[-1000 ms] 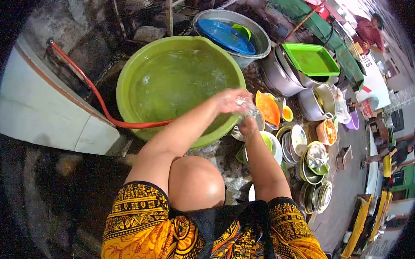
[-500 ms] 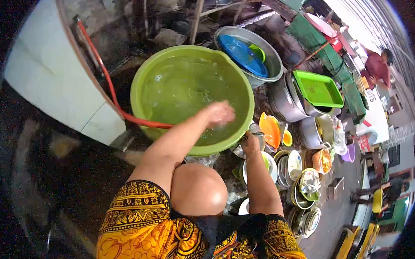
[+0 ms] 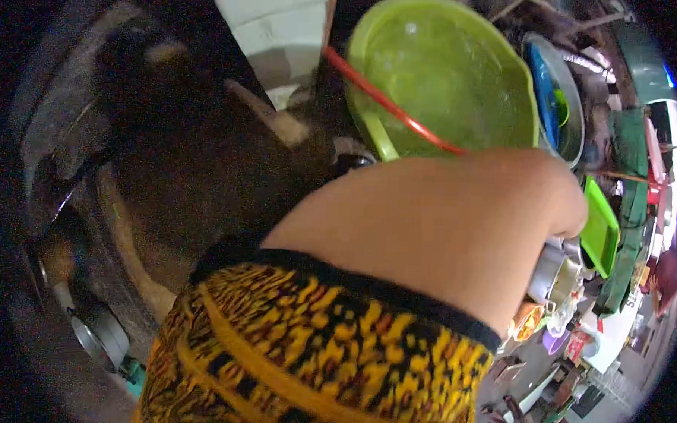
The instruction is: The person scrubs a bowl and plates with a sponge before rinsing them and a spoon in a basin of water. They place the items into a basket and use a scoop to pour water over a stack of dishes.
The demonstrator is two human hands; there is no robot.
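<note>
Presently the head view was turned hard to the left, and a large bare limb of the person [image 3: 442, 230] — thigh or upper arm, it could not be told which — filled the centre of the frame, with patterned yellow-and-black cloth [image 3: 311, 352] below it. Neither hand was in sight; whether either was open or closed, or had hold of anything, could not be told.

Nearest the limb stood one large green basin [image 3: 440, 73], set at upper centre just beyond the limb's top edge. It sat upright, mouth upward, holding clear water. In this view its outline was oval, with the long axis running from lower left to upper right. One red hose [image 3: 390, 107] lay across the basin's near rim, slanting from upper left down to lower right, where it passed out of sight behind the limb.

Just right of the basin stood one metal basin [image 3: 573, 108]; inside it one blue plate [image 3: 542, 88] leaned on edge. Lower on the right lay one green tray [image 3: 600, 224], its long axis near vertical in the frame, and beside the limb two metal pots [image 3: 556, 275] could be counted — blurred. Dark wet ground [image 3: 168, 168] took up the left.
</note>
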